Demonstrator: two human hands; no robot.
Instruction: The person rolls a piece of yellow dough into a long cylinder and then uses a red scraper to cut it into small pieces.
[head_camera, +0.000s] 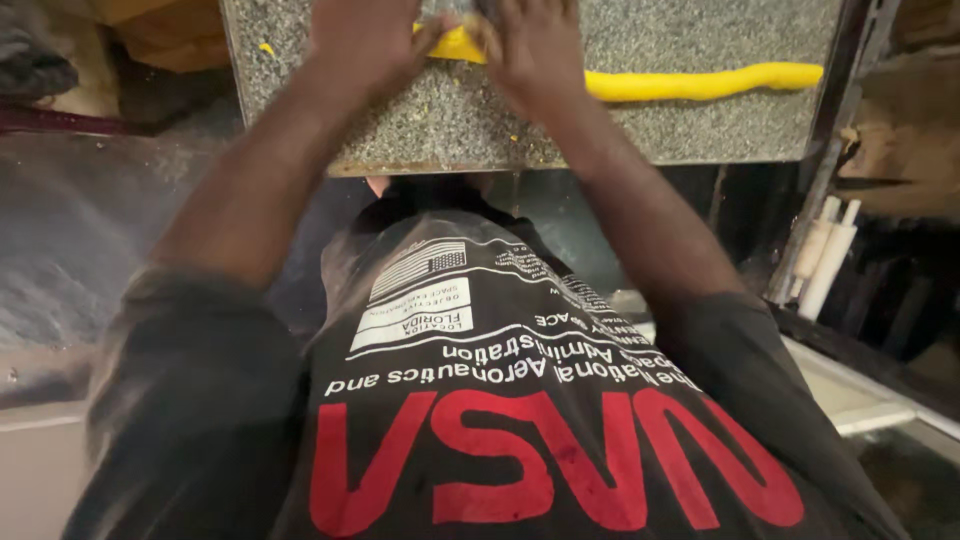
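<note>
While our left hand (365, 40) and right hand (535, 50) grip the yellow dough rope (700, 82) on the stone slab (450, 125), we should roll gently; even pushes keep it smooth.

No packages, signs or screens show here. The only label-like thing is the print on the person's dark T-shirt (520, 400), which fills the lower middle of the view. A white rectangular patch (412, 318) of boxed panels sits on the upper chest, with a small striped flag block (420, 264) just above it. A thin white curved line and rows of small white lettering run across the chest, and below them stand big red block letters (560, 460).
</note>
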